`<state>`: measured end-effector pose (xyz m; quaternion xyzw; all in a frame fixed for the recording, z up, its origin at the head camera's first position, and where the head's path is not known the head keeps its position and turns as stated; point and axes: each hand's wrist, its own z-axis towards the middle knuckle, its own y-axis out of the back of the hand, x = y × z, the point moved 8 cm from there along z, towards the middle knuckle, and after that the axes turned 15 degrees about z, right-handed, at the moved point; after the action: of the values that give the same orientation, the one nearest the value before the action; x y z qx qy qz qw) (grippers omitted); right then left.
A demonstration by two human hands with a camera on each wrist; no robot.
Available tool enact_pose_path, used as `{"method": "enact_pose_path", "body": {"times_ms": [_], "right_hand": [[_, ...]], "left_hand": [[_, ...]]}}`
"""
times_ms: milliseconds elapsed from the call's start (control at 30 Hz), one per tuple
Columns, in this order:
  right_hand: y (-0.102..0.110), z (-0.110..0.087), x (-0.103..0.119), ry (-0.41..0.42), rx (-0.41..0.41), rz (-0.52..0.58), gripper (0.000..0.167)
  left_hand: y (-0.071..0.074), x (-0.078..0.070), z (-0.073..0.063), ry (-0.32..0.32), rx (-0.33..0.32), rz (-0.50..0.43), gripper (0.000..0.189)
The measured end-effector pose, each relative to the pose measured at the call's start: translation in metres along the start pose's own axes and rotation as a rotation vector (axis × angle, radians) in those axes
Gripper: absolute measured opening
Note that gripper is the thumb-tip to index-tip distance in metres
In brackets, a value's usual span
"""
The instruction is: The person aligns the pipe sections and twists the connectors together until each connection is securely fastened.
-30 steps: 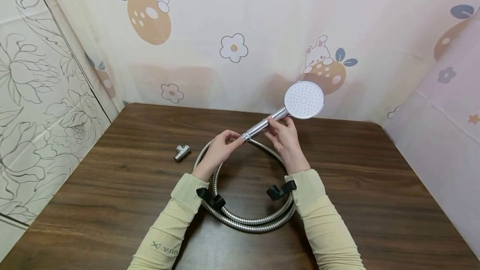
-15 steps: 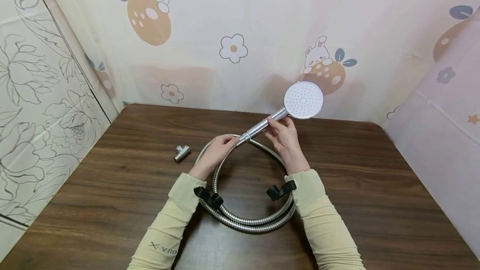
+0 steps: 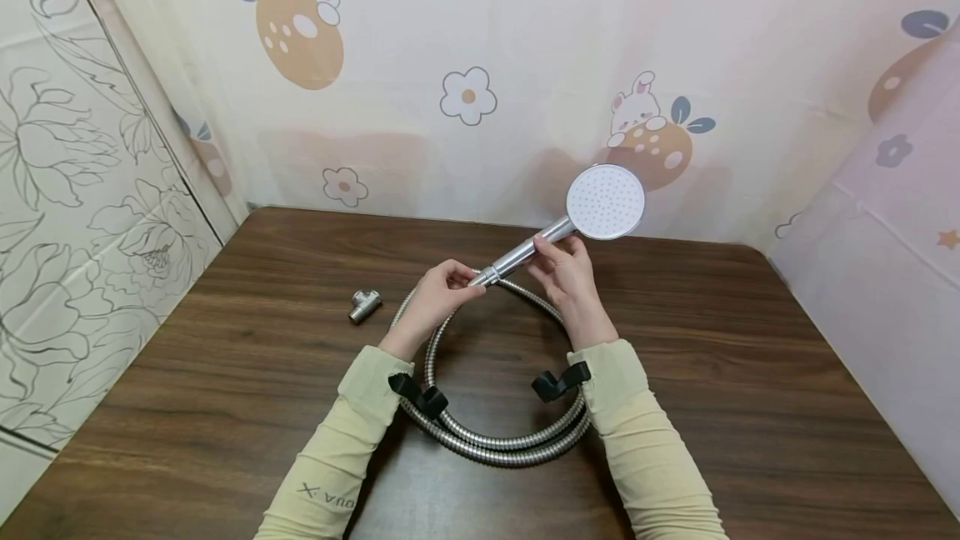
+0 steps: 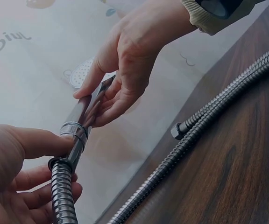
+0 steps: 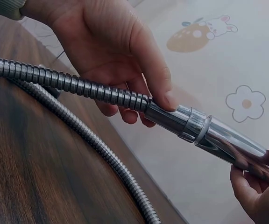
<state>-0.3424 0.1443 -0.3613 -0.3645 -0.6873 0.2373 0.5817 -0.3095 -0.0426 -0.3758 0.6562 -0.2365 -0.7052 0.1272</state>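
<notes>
A chrome shower head (image 3: pixel 606 201) with a round white face is held tilted above the table, its face turned toward me. My right hand (image 3: pixel 567 280) grips its handle (image 4: pixel 93 100) between thumb and fingers. At the handle's lower end, my left hand (image 3: pixel 437 302) pinches the smooth metal connector (image 5: pixel 167 116) of a ribbed steel shower hose (image 5: pixel 97 91). In the right wrist view the connector meets the handle end, with a narrow pale ring showing at the joint. The left thumb lies along the connector, and the other left fingers are behind it.
The rest of the hose lies coiled on the dark wooden table (image 3: pixel 750 407), under both wrists. Its other end carries a hex nut (image 4: pixel 176 131). A small metal tee fitting (image 3: pixel 364 306) lies left of the coil. Behind the table hangs a printed curtain (image 3: pixel 525 40).
The left fingers have shifted their hold on the connector, drawing back down it and then regripping with the thumb lower. The right hand and shower head stay almost in place.
</notes>
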Motion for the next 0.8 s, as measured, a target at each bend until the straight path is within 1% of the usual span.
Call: {"method": "enact_pose_path", "body": {"times_ms": [133, 300, 433, 600, 733, 800], "right_hand": [[-0.0020, -0.0005, -0.0013, 0.003, 0.000, -0.020, 0.027], [-0.0041, -0.0007, -0.0011, 0.007, 0.002, -0.019, 0.027], [-0.0053, -0.0003, -0.0017, 0.004, 0.005, -0.010, 0.027], [-0.0055, 0.0004, -0.0033, -0.006, 0.012, -0.012, 0.028], [-0.0018, -0.0004, -0.0040, -0.016, 0.000, -0.017, 0.029], [-0.0005, -0.0010, -0.0045, -0.019, -0.004, -0.023, 0.028]], "left_hand": [[0.0014, 0.0006, 0.0003, 0.003, -0.005, 0.015, 0.026], [-0.0014, 0.0049, 0.0008, 0.042, 0.044, 0.039, 0.033], [-0.0018, 0.0062, 0.0004, 0.042, 0.066, 0.045, 0.034], [0.0009, 0.0059, 0.0002, 0.033, 0.045, 0.037, 0.031], [0.0004, 0.0055, 0.0009, 0.016, 0.032, 0.045, 0.029], [-0.0001, 0.0055, 0.0010, 0.009, 0.028, 0.033, 0.027]]}}
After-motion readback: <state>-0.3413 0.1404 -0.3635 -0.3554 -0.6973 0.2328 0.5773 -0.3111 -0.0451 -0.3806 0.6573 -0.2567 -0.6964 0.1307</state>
